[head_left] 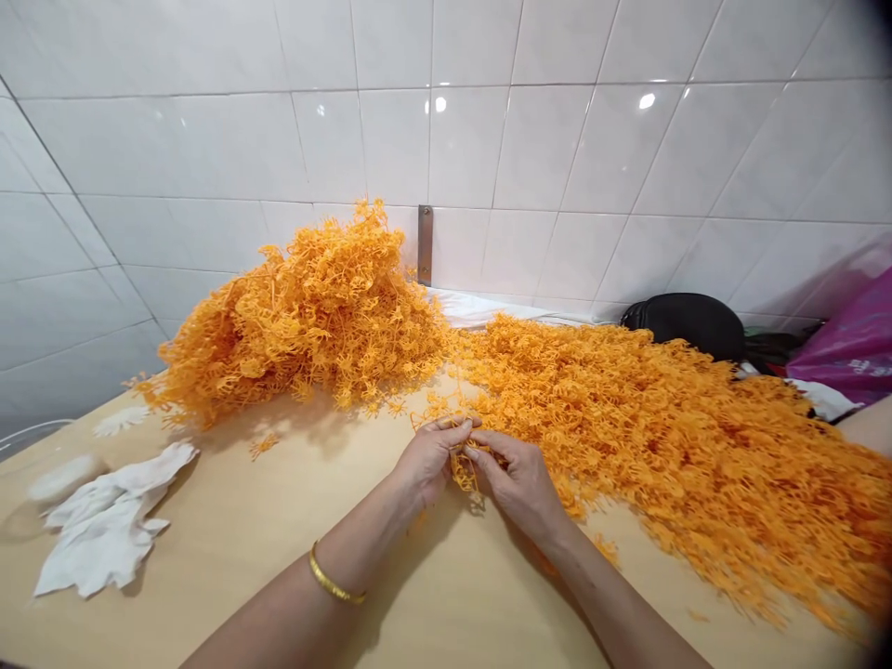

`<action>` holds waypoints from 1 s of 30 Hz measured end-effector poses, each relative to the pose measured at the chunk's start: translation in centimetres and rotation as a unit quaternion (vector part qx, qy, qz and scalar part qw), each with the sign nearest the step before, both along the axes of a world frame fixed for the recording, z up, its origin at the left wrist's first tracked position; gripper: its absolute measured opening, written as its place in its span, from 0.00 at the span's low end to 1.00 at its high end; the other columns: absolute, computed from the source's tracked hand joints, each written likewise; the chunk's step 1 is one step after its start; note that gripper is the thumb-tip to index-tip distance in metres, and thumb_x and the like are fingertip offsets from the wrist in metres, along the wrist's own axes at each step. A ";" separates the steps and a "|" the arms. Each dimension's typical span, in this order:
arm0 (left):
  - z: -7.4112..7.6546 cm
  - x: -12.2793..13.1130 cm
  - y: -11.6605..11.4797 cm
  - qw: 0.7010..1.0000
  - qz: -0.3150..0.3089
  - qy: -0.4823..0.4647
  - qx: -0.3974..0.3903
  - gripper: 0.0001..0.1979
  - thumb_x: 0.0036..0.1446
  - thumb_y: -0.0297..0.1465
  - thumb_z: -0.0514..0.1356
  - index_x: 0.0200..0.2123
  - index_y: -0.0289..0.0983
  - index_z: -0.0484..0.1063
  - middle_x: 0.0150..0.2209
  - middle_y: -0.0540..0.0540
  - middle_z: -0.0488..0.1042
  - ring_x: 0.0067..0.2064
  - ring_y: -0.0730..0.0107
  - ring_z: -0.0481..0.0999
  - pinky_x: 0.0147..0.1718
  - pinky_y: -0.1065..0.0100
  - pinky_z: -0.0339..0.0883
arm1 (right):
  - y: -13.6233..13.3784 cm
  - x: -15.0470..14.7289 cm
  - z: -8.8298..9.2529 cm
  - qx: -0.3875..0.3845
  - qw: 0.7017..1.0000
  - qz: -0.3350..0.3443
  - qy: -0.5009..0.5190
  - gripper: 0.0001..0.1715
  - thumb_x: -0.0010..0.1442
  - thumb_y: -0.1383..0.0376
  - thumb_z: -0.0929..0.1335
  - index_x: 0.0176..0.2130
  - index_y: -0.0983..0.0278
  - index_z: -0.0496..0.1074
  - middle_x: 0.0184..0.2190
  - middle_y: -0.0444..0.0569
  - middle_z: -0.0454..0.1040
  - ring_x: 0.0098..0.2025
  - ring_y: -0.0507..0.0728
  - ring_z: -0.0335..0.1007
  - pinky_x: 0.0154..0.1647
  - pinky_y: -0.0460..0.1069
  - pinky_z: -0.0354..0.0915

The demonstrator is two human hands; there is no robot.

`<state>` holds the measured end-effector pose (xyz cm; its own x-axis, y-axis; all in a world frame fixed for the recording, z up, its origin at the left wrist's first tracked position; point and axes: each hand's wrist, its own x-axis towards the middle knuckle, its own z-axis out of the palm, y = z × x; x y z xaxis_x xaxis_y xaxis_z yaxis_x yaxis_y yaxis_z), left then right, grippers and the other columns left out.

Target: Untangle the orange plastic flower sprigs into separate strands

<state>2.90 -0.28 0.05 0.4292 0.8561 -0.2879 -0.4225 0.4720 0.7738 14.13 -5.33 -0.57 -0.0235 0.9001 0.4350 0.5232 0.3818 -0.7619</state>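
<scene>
Both of my hands meet near the middle of the table. My left hand (430, 457), with a gold bangle (333, 578) on its forearm, pinches a small orange plastic flower piece (463, 472). From the other side my right hand (519, 478) has its thumb and fingertips closed on the same piece. Thin strands of it hang below the fingers. Just behind my right hand spreads a low, wide heap of such orange pieces (683, 427). To the left behind my hands rises a taller orange pile (313, 325). Some of the held piece is hidden by my fingers.
A loose orange piece (263, 445) lies on the tabletop (251, 548). At the left are a crumpled white cloth (115, 525) and a whitish rounded object (64, 478). A black case (687, 325) and a purple bag (850, 330) stand at the back right, before the tiled wall (544, 139).
</scene>
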 end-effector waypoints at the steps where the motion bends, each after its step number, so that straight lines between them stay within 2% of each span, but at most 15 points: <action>1: 0.0 -0.1 0.2 1.000 0.004 0.004 0.004 0.04 0.47 0.22 0.57 0.28 0.30 0.72 0.20 0.46 0.71 0.19 0.75 0.69 0.21 0.72 0.63 | 0.0 0.0 0.0 0.012 1.000 -0.001 0.006 0.13 0.57 0.65 0.61 0.38 0.61 0.73 0.31 0.47 0.74 0.32 0.54 0.68 0.35 0.49 0.62; 5: -0.2 -0.4 0.8 0.998 0.046 0.026 0.028 0.03 0.49 0.23 0.56 0.28 0.30 0.70 0.19 0.45 0.72 0.19 0.73 0.70 0.21 0.72 0.64 | -0.6 -0.3 0.5 0.052 0.999 0.015 -0.001 0.12 0.59 0.65 0.59 0.34 0.63 0.71 0.28 0.47 0.70 0.32 0.54 0.66 0.35 0.47 0.60; 9: -0.3 -0.5 1.5 0.995 0.091 0.021 0.038 0.03 0.50 0.25 0.56 0.29 0.30 0.68 0.18 0.44 0.72 0.19 0.72 0.71 0.21 0.72 0.64 | -1.6 -1.1 1.5 0.057 0.995 0.065 -0.043 0.15 0.59 0.63 0.58 0.25 0.63 0.65 0.21 0.44 0.61 0.24 0.51 0.57 0.26 0.45 0.56; 11: -0.2 -0.8 2.1 0.990 0.138 0.020 0.031 0.03 0.52 0.24 0.54 0.30 0.31 0.67 0.17 0.46 0.70 0.18 0.74 0.69 0.21 0.73 0.63 | -2.0 -1.3 2.1 0.047 0.995 0.088 -0.029 0.16 0.59 0.62 0.58 0.23 0.63 0.62 0.20 0.42 0.58 0.23 0.50 0.54 0.24 0.45 0.53; 13: 0.0 -1.2 2.6 0.984 0.176 0.021 0.029 0.04 0.53 0.24 0.52 0.31 0.30 0.66 0.16 0.47 0.70 0.18 0.75 0.70 0.22 0.74 0.63 | -2.0 -1.1 2.4 0.033 0.996 0.077 0.019 0.16 0.59 0.61 0.58 0.23 0.63 0.61 0.19 0.41 0.55 0.22 0.49 0.53 0.23 0.45 0.52; 16: 0.3 -1.2 2.6 0.989 0.143 0.015 0.020 0.04 0.54 0.25 0.52 0.31 0.30 0.65 0.20 0.44 0.72 0.21 0.73 0.72 0.24 0.72 0.64 | -1.2 0.2 2.2 0.012 0.996 -0.016 0.092 0.17 0.59 0.58 0.58 0.22 0.62 0.57 0.17 0.40 0.52 0.20 0.49 0.50 0.21 0.45 0.51; 18: 0.3 -0.8 2.2 0.995 0.102 -0.002 -0.007 0.04 0.55 0.27 0.51 0.31 0.32 0.64 0.22 0.43 0.73 0.23 0.71 0.73 0.25 0.70 0.66 | -0.4 1.3 1.7 -0.002 0.992 -0.098 0.082 0.18 0.59 0.57 0.57 0.21 0.62 0.55 0.15 0.39 0.51 0.19 0.49 0.48 0.20 0.45 0.49; 20: 0.2 -0.2 1.7 0.995 0.084 -0.026 -0.037 0.05 0.56 0.28 0.50 0.30 0.33 0.63 0.22 0.44 0.73 0.25 0.70 0.73 0.26 0.69 0.66 | 0.2 2.2 1.1 0.004 0.985 -0.175 0.012 0.15 0.58 0.58 0.59 0.23 0.62 0.59 0.18 0.41 0.56 0.20 0.50 0.52 0.21 0.46 0.51; 22: 0.0 0.1 1.4 0.993 0.084 -0.051 -0.066 0.06 0.56 0.29 0.49 0.30 0.33 0.63 0.23 0.44 0.73 0.27 0.69 0.74 0.27 0.69 0.67 | 0.4 2.6 0.6 0.019 0.969 -0.233 -0.081 0.09 0.55 0.61 0.60 0.33 0.63 0.65 0.27 0.46 0.62 0.24 0.52 0.58 0.24 0.47 0.55; 23: 0.0 0.2 1.4 0.991 0.087 -0.064 -0.081 0.06 0.56 0.29 0.49 0.30 0.33 0.63 0.24 0.43 0.73 0.29 0.68 0.75 0.28 0.68 0.67 | 0.4 2.7 0.5 0.023 0.962 -0.244 -0.121 0.12 0.55 0.62 0.61 0.39 0.63 0.66 0.32 0.49 0.63 0.26 0.53 0.60 0.26 0.48 0.56; 24: 0.0 0.1 1.4 0.988 0.090 -0.079 -0.095 0.07 0.57 0.29 0.49 0.30 0.33 0.63 0.26 0.43 0.74 0.30 0.67 0.75 0.29 0.68 0.67 | 0.4 2.6 0.4 0.024 0.958 -0.242 -0.152 0.16 0.54 0.63 0.61 0.43 0.63 0.65 0.37 0.51 0.63 0.28 0.54 0.61 0.27 0.49 0.57; 26: -0.1 -0.1 1.6 0.982 0.095 -0.114 -0.114 0.06 0.57 0.28 0.48 0.30 0.34 0.63 0.28 0.43 0.74 0.33 0.66 0.75 0.30 0.67 0.67 | 0.2 2.2 0.4 0.022 0.961 -0.204 -0.183 0.17 0.55 0.62 0.61 0.45 0.64 0.65 0.38 0.53 0.63 0.32 0.56 0.63 0.30 0.51 0.59; 30: -0.2 -0.4 1.7 0.974 0.101 -0.159 -0.126 0.06 0.56 0.29 0.49 0.31 0.35 0.63 0.32 0.44 0.74 0.35 0.66 0.75 0.32 0.65 0.67 | -0.3 0.5 0.7 0.007 0.980 -0.100 -0.169 0.16 0.51 0.55 0.65 0.36 0.64 0.69 0.33 0.51 0.67 0.38 0.58 0.62 0.38 0.53 0.59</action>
